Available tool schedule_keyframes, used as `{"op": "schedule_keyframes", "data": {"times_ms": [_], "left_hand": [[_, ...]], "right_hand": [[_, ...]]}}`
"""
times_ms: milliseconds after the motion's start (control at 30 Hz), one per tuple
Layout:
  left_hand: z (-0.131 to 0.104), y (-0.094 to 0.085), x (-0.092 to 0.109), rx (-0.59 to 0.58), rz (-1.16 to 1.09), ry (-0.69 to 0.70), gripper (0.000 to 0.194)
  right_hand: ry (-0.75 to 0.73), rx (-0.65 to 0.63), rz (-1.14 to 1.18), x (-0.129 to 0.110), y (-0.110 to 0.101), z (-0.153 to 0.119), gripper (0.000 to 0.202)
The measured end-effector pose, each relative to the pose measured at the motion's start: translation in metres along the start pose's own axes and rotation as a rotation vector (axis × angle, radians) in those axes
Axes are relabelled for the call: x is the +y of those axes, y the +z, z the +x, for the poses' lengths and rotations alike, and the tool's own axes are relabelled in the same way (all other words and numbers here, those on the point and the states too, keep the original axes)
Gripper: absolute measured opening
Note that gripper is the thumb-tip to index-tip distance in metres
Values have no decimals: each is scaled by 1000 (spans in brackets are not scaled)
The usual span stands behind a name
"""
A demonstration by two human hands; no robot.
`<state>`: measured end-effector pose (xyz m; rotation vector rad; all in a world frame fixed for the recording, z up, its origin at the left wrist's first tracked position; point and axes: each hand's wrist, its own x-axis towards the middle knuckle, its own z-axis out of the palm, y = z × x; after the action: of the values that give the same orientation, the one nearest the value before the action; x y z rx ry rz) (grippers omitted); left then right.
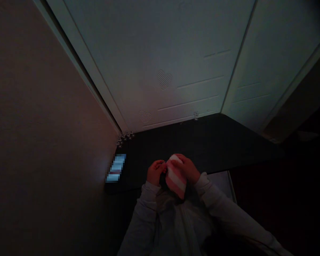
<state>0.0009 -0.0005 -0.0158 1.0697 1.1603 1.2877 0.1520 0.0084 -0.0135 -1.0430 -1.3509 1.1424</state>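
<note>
My right hand (pixel 190 170) is closed around a pink and white striped cloth (pixel 175 177), which hangs down in front of my body. Close beside it, my left hand (pixel 155 172) is closed in a pinch at the cloth's left edge. Something small sits at the left fingertips, too dark and small to name. Both hands are held above the near edge of a dark tabletop (pixel 202 138).
Several small clear, glass-like pieces (pixel 126 136) stand at the table's back left corner, and a single clear piece (pixel 196 116) stands by the white panel (pixel 160 42). A lit, blurred screen (pixel 116 169) is at the left. A wall (pixel 56 142) borders that side.
</note>
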Motion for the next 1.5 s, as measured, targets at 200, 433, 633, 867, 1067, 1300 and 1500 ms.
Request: {"op": "schedule_keyframes", "data": {"times_ms": [200, 433, 633, 867, 1067, 1300, 1500], "left_hand": [[-2, 1, 2, -19, -11, 12, 23], [-4, 3, 4, -33, 11, 19, 24], [-7, 2, 6, -65, -5, 48, 33], [-6, 0, 2, -86, -1, 32, 37], [-6, 1, 5, -79, 30, 10, 32], [-8, 2, 9, -58, 60, 22, 29], [-7, 2, 9, -71, 66, 40, 28]], "right_hand": [[3, -19, -10, -3, 0, -1, 30], [-29, -36, -28, -2, 1, -1, 26], [-19, -32, -3, -1, 1, -1, 26], [-12, -9, -2, 0, 0, 0, 27], [8, -19, -16, -3, -1, 0, 28], [13, -28, -5, -3, 0, -1, 30], [24, -51, -52, -5, 0, -2, 30]]}}
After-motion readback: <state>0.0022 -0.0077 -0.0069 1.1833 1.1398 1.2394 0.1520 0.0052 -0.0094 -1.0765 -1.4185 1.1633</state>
